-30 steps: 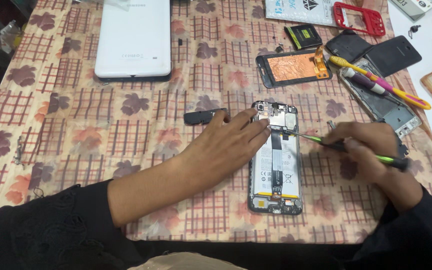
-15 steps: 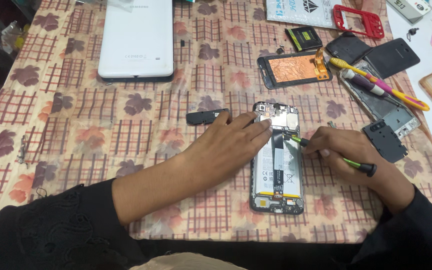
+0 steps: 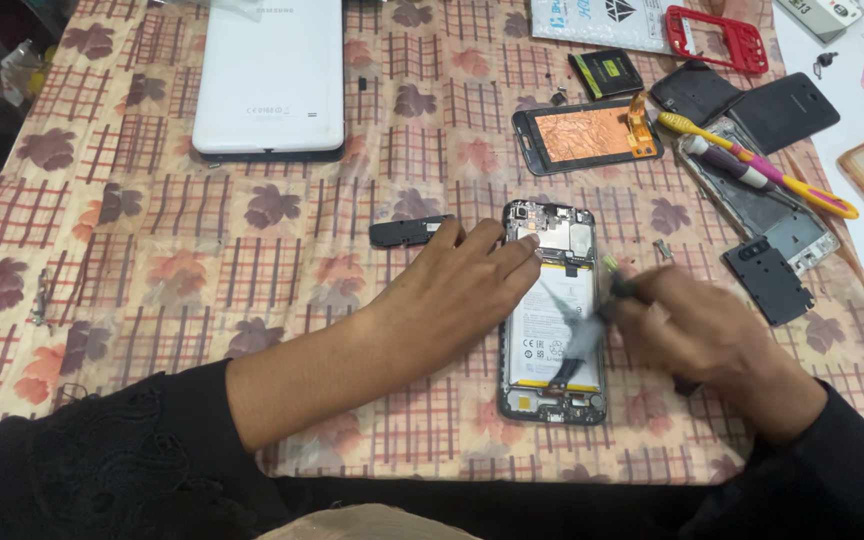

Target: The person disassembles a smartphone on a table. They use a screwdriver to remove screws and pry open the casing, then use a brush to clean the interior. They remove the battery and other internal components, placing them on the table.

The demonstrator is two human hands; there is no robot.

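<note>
Head view, only view. Opened phone (image 3: 550, 320), back cover off, lies flat near the front edge of the bench (image 3: 152, 250), right of middle, on a patterned cloth. White battery and bare upper board show; the frame is otherwise intact.

Left hand (image 3: 452, 290) lies palm down on the phone's left edge, fingers (image 3: 512, 250) spread narrow and pressed flat over the upper left part, pinning it. It grips nothing.

Right hand (image 3: 702, 340) is blurred, just right of the phone, fingers curled around a thin dark tool (image 3: 607, 295) with a green tip; the tip sits over the phone's upper right, near the top of the battery. Cannot tell whether the tip touches the board.

How far along, judged: cover is off and some inner pieces look already out. A small black cover piece (image 3: 407, 231) lies just left of the phone, and a black square plate (image 3: 767, 280) sits to the right. Battery and board are still in the frame, so stripping looks partway done, with much left.

Rest: white tablet (image 3: 272, 75) face down at the far edge, left of middle. Screen part with orange backing (image 3: 587, 133) beyond the phone. Red frame (image 3: 717, 40) near the far right corner. Yellow toothbrush (image 3: 752, 170) lies across another phone frame (image 3: 762, 200) at the right edge. Dark back covers (image 3: 782, 105) just beyond that.
</note>
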